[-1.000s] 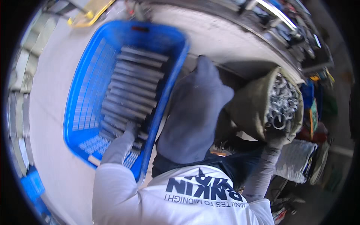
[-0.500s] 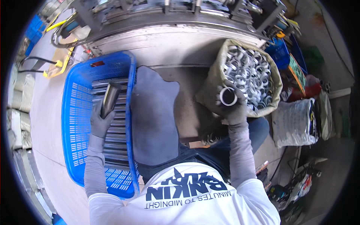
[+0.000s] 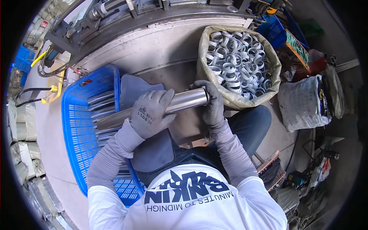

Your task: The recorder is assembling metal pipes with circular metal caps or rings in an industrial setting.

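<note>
A shiny metal tube (image 3: 187,101) slants across in front of me, its left end over the blue basket (image 3: 76,126). My left hand (image 3: 149,113), in a grey glove, is closed round its middle. At the tube's right end my right hand (image 3: 212,103), also gloved, is closed with its fingers curled round the rim. Whatever lies between that palm and the tube's end is hidden. More metal tubes (image 3: 102,103) lie stacked in the basket. An open sack (image 3: 205,65) full of metal rings (image 3: 234,63) stands just beyond my right hand.
A dark grey pad (image 3: 153,153) lies between the basket and my legs. Along the far side runs a machine bench (image 3: 126,28) with metal fittings. To the right are a blue bin (image 3: 274,32) and a white plastic-wrapped bundle (image 3: 301,103).
My left hand has carried the tube from over the basket to the right. My right hand, which held a ring at the sack, has come left to the tube's end; the ring is out of sight.
</note>
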`<action>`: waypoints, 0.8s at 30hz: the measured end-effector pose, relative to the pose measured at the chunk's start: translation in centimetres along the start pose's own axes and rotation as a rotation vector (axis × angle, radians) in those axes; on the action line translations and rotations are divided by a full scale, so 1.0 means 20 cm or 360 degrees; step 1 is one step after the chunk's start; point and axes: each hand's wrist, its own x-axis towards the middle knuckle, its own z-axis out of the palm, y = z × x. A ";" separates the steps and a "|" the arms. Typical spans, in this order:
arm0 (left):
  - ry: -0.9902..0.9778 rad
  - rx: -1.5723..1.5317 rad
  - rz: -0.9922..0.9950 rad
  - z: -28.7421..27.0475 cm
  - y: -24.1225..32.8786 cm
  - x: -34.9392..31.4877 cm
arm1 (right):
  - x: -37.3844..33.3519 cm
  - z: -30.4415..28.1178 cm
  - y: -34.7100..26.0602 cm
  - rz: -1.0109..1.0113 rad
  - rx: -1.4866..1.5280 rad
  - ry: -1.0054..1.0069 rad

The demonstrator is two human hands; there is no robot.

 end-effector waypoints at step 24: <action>0.0497 -0.0378 0.0302 -0.01 0.14 -0.11 | 0.02 -0.09 0.00 -0.0218 -0.0555 0.0322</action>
